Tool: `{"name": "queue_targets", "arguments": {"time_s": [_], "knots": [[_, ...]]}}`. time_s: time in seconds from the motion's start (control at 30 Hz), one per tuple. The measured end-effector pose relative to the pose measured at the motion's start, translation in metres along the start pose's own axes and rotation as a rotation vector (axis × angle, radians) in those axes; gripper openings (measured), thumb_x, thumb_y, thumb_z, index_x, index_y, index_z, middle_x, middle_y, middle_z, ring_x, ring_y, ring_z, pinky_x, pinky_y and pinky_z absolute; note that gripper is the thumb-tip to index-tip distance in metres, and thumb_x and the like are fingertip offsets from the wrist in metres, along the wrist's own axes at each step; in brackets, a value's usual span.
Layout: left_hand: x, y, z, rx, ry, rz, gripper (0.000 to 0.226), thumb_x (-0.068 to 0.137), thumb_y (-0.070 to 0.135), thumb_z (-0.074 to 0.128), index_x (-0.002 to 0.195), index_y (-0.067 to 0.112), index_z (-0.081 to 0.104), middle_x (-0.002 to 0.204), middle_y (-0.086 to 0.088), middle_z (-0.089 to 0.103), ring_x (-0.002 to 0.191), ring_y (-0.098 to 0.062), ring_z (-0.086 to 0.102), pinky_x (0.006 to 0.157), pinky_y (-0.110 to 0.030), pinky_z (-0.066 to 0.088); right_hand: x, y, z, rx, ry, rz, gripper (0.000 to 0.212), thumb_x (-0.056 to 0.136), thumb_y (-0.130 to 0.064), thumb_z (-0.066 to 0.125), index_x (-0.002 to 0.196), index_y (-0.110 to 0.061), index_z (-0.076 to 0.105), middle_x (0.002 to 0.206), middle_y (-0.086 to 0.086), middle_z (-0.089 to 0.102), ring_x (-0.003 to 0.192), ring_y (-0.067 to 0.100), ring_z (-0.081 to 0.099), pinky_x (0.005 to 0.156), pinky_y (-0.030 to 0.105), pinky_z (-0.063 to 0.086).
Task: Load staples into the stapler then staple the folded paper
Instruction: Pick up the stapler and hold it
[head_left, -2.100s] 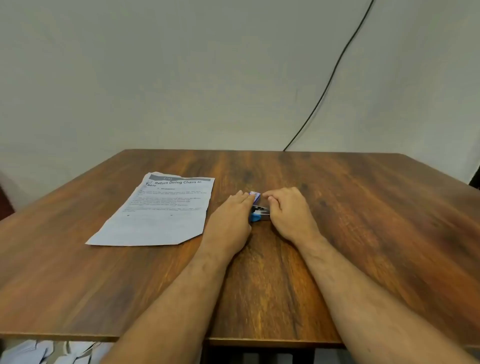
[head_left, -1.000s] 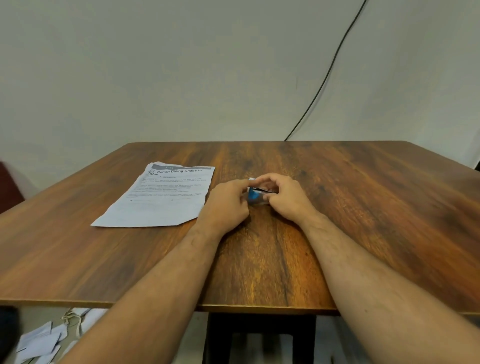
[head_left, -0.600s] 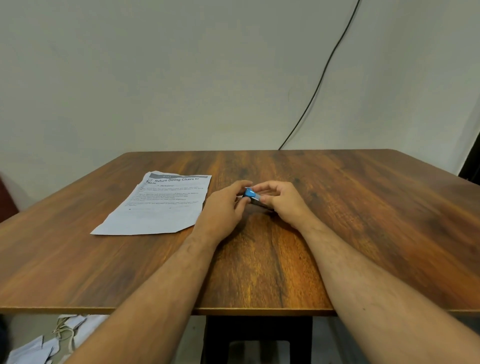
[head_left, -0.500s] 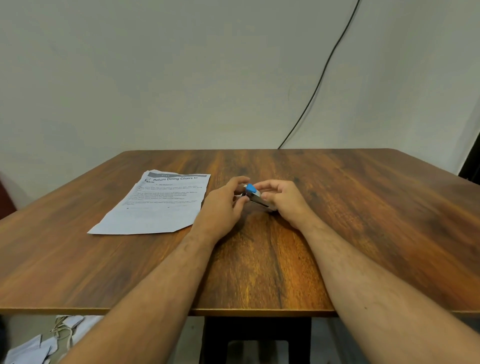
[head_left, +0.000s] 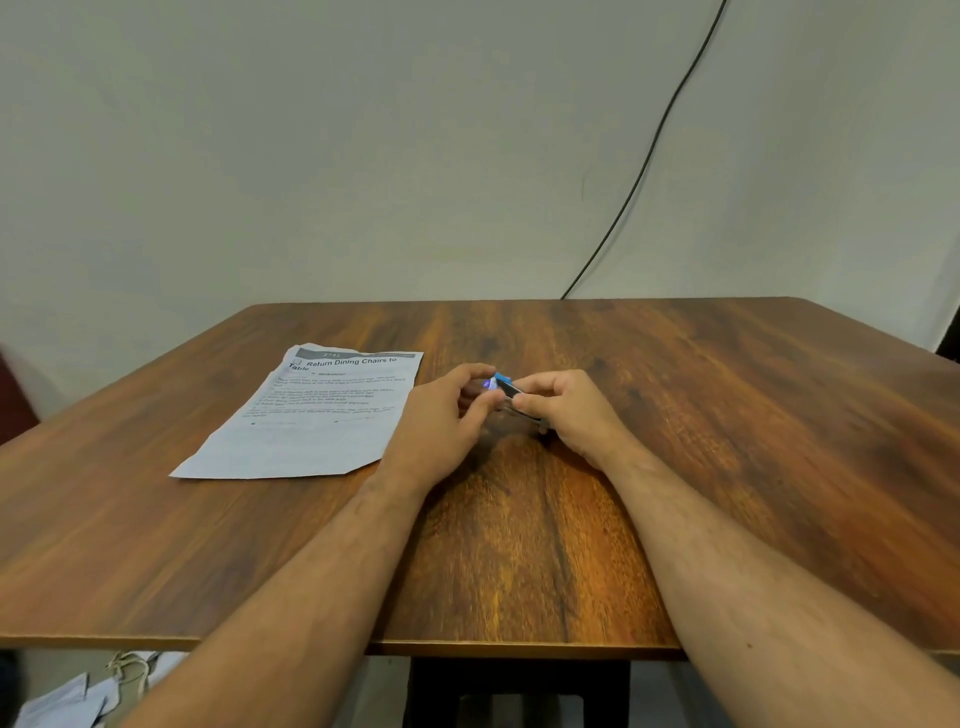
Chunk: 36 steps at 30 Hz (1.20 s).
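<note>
Standing by the surface (head_left: 727, 415), I see the paper (head_left: 311, 415) lying unstapled left of both hands; left hand (head_left: 441, 421) and right hand (head_left: 563, 410) pinch the small blue stapler (head_left: 506, 387) mid-surface, so loading seems unfinished.

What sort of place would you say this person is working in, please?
Probably a plain indoor room used as a simple workspace: a bare wooden table against a blank off-white wall, a black cable hanging down it, and loose paper scraps on the floor.
</note>
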<state>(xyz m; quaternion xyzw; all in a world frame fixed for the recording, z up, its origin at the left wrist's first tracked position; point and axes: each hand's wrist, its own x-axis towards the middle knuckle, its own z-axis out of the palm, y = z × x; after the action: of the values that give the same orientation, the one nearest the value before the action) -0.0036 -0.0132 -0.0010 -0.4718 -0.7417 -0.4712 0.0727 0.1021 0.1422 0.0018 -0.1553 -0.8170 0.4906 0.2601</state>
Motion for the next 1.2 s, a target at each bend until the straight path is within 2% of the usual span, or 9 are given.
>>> {"name": "queue_targets", "arguments": {"time_s": [0.1, 0.23, 0.3, 0.43, 0.77, 0.87, 0.93, 1.1, 1.2], "knots": [[0.0003, -0.0004, 0.0009, -0.025, -0.002, -0.032, 0.031, 0.096, 0.038, 0.064, 0.125, 0.026, 0.067, 0.090, 0.020, 0.068, 0.084, 0.005, 0.065, 0.071, -0.006, 0.047, -0.0012, -0.0017, 0.0014, -0.036, 0.016, -0.044, 0.018, 0.093, -0.021, 0.069, 0.107, -0.017, 0.079, 0.101, -0.001, 0.077, 0.097, 0.015, 0.072, 0.090, 0.039, 0.058], [0.0024, -0.0048, 0.0028, 0.007, -0.030, -0.040, 0.026, 0.095, 0.038, 0.066, 0.116, 0.024, 0.073, 0.096, 0.011, 0.075, 0.086, 0.000, 0.067, 0.076, -0.017, 0.053, -0.0014, -0.0006, 0.0028, -0.081, 0.032, -0.063, 0.018, 0.094, -0.023, 0.067, 0.106, -0.021, 0.080, 0.101, -0.006, 0.077, 0.097, 0.012, 0.070, 0.094, 0.045, 0.055], [0.0036, -0.0065, 0.0040, 0.020, -0.039, -0.049, 0.023, 0.095, 0.034, 0.065, 0.114, 0.022, 0.074, 0.098, 0.008, 0.076, 0.087, -0.002, 0.067, 0.076, -0.016, 0.051, -0.0009, -0.0007, 0.0038, -0.134, 0.033, -0.071, 0.018, 0.096, -0.022, 0.064, 0.106, -0.023, 0.079, 0.101, -0.008, 0.076, 0.097, 0.011, 0.069, 0.094, 0.044, 0.054], [0.0043, -0.0074, 0.0037, 0.006, -0.061, -0.081, 0.022, 0.096, 0.025, 0.065, 0.116, 0.022, 0.073, 0.095, 0.009, 0.073, 0.083, -0.002, 0.065, 0.072, -0.013, 0.046, -0.0022, -0.0050, 0.0059, -0.160, 0.041, -0.070, 0.020, 0.099, -0.017, 0.060, 0.110, -0.020, 0.077, 0.103, -0.007, 0.074, 0.097, 0.010, 0.067, 0.092, 0.036, 0.052], [0.0057, -0.0080, 0.0029, -0.016, -0.092, -0.141, 0.020, 0.094, 0.029, 0.069, 0.111, 0.025, 0.078, 0.100, 0.010, 0.075, 0.088, -0.003, 0.064, 0.071, -0.012, 0.041, -0.0026, -0.0036, 0.0079, -0.171, 0.061, -0.076, 0.022, 0.101, -0.016, 0.056, 0.111, -0.022, 0.075, 0.100, -0.012, 0.071, 0.093, 0.000, 0.062, 0.075, 0.017, 0.043], [0.0045, -0.0079, 0.0029, -0.019, -0.087, -0.116, 0.016, 0.095, 0.028, 0.068, 0.105, 0.026, 0.080, 0.095, 0.007, 0.071, 0.085, -0.008, 0.061, 0.072, -0.022, 0.041, -0.0036, -0.0042, 0.0086, -0.163, 0.072, -0.069, 0.021, 0.102, -0.016, 0.055, 0.106, -0.024, 0.074, 0.098, -0.012, 0.070, 0.091, 0.000, 0.061, 0.072, 0.017, 0.041], [0.0040, -0.0082, 0.0028, -0.025, -0.076, -0.083, 0.015, 0.095, 0.027, 0.068, 0.102, 0.026, 0.080, 0.095, 0.003, 0.069, 0.086, -0.009, 0.061, 0.076, -0.026, 0.044, -0.0027, -0.0032, 0.0088, -0.143, 0.090, -0.064, 0.020, 0.102, -0.015, 0.054, 0.104, -0.023, 0.073, 0.095, -0.014, 0.069, 0.089, 0.000, 0.062, 0.073, 0.018, 0.043], [0.0026, -0.0055, 0.0028, -0.072, -0.075, -0.088, 0.017, 0.091, 0.030, 0.072, 0.107, 0.027, 0.078, 0.093, 0.011, 0.076, 0.080, 0.001, 0.068, 0.077, -0.020, 0.052, -0.0016, -0.0040, 0.0084, -0.109, 0.115, -0.072, 0.020, 0.103, -0.017, 0.053, 0.110, -0.021, 0.071, 0.102, -0.009, 0.070, 0.094, 0.006, 0.063, 0.081, 0.025, 0.048], [0.0025, -0.0053, 0.0036, -0.002, -0.071, -0.103, 0.010, 0.093, 0.028, 0.070, 0.101, 0.027, 0.076, 0.084, 0.015, 0.071, 0.076, -0.001, 0.064, 0.070, -0.018, 0.044, -0.0015, -0.0008, 0.0101, -0.151, 0.097, -0.101, 0.018, 0.101, -0.021, 0.057, 0.111, -0.027, 0.070, 0.107, -0.009, 0.067, 0.103, 0.009, 0.061, 0.093, 0.031, 0.048]]}}
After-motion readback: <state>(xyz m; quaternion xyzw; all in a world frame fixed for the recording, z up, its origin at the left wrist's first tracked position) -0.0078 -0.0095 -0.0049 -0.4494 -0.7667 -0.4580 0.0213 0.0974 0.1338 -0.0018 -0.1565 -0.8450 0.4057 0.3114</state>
